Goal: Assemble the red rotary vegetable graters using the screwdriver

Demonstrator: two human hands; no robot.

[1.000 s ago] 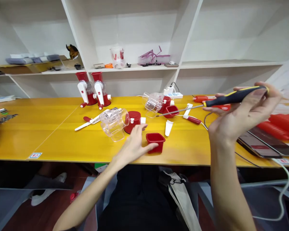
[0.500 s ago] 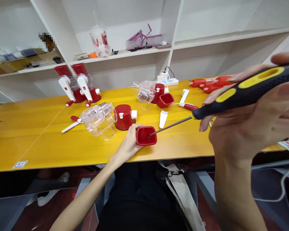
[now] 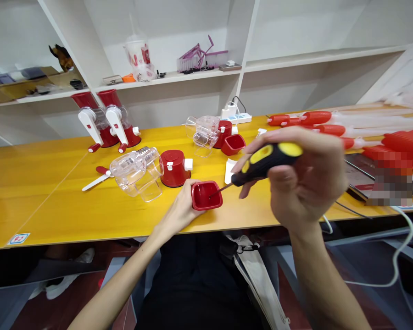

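Note:
My left hand (image 3: 183,201) is wrapped round a red square hopper (image 3: 197,196), its open mouth turned toward me. In my right hand (image 3: 301,183) is a screwdriver (image 3: 266,160) with a black and yellow handle. Its thin shaft reaches into the hopper, and the tip is hard to make out against the inner wall. Left of the hopper stands a red round base (image 3: 174,168) with a white knob. A clear plastic grater body (image 3: 134,172) lies beside that base. A white plastic piece (image 3: 229,171) rests behind the screwdriver, partly covered.
Two assembled rotary graters (image 3: 115,119) stand at the back left. Behind my hands are another clear body (image 3: 205,130), a red base and a second red hopper (image 3: 233,144). Red-handled items (image 3: 316,118) and a laptop (image 3: 361,176) lie to the right. A crank handle (image 3: 98,178) sits left.
My right hand has moved left and away from me with the screwdriver, and its shaft now sits deeper in the hopper. My left hand keeps its hold. The view has shifted slightly right.

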